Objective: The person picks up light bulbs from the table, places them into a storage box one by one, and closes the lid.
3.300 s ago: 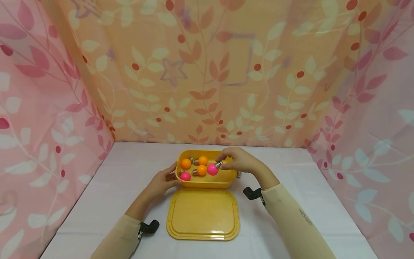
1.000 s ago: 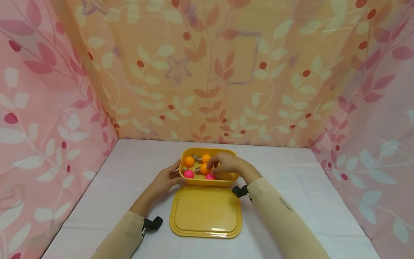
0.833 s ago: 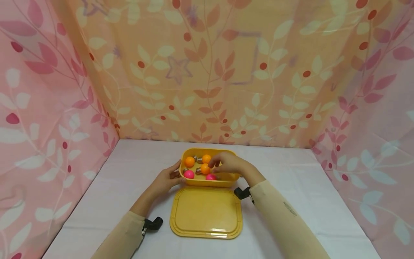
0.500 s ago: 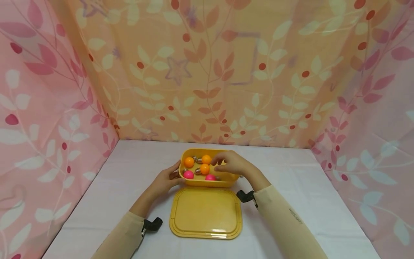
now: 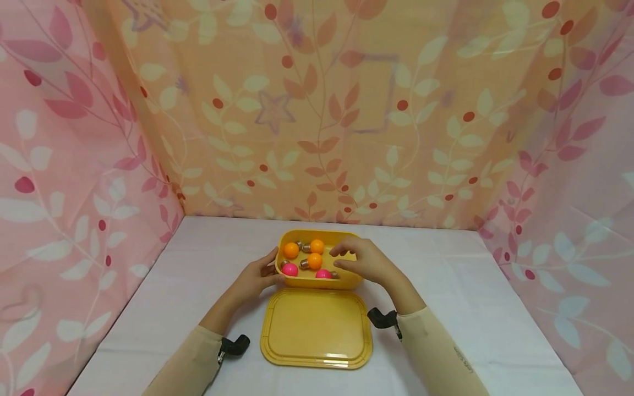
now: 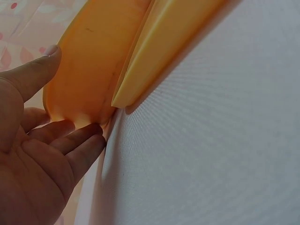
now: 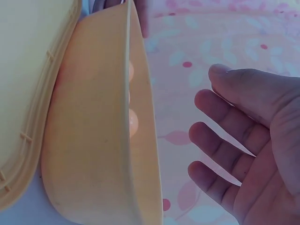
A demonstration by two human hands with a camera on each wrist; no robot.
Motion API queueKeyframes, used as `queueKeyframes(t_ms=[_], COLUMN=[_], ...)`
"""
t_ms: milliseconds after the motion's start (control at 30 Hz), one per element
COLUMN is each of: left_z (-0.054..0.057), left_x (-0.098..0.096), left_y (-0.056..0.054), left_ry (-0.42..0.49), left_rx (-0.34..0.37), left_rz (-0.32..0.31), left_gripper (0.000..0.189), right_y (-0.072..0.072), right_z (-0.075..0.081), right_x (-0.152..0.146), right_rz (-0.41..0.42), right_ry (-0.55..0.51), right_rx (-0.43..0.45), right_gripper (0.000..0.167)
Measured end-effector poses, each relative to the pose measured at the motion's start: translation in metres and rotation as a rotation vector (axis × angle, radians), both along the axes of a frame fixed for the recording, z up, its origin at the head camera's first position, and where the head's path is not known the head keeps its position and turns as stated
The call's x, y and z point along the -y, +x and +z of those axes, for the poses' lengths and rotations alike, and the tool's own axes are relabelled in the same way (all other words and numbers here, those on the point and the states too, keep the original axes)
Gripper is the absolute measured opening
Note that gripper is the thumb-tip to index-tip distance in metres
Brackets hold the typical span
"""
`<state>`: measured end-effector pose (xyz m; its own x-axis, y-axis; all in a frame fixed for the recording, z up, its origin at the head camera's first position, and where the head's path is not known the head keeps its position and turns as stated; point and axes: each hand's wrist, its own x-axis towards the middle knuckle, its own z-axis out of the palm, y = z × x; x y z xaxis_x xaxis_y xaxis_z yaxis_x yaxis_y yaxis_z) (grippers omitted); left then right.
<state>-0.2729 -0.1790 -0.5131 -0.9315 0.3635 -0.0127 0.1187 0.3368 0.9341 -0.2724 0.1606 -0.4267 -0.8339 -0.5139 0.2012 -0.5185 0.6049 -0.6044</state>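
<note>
The box is touched by the left hand (fingers straightened); bulbs are seen beside the released fingers of the right hand.

We see a far wall of orange cloth, with pale leaves, red dots and a purple star. The left wall and the right wall are pink, with white and dark pink leaves. In front of us is a white bench, and its far edge meets the orange cloth. The light is soft, with a little shine high on the right.
</note>
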Motion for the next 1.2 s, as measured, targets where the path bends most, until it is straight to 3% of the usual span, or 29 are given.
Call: queueKeyframes(t_ms=[500,933,1200], left_z=[-0.002,-0.007,-0.008], left_x=[0.0,0.002,0.002], left_y=[-0.001,-0.002,-0.003], left_ry=[-0.005,0.015,0.017], left_rx=[0.007,-0.002,-0.02], left_rz=[-0.004,-0.016,-0.01], left_gripper=[0.093,0.094,0.093], right_y=[0.022,0.028,0.028], right_z=[-0.01,-0.016,-0.012], right_x=[-0.006,-0.008,-0.023], right_rz=[-0.025,-0.037,-0.103], right_ry=[-0.087,-0.091,-0.075], right_rx=[-0.052,-0.054,-0.145], right_gripper=[0.016,0.016,0.018])
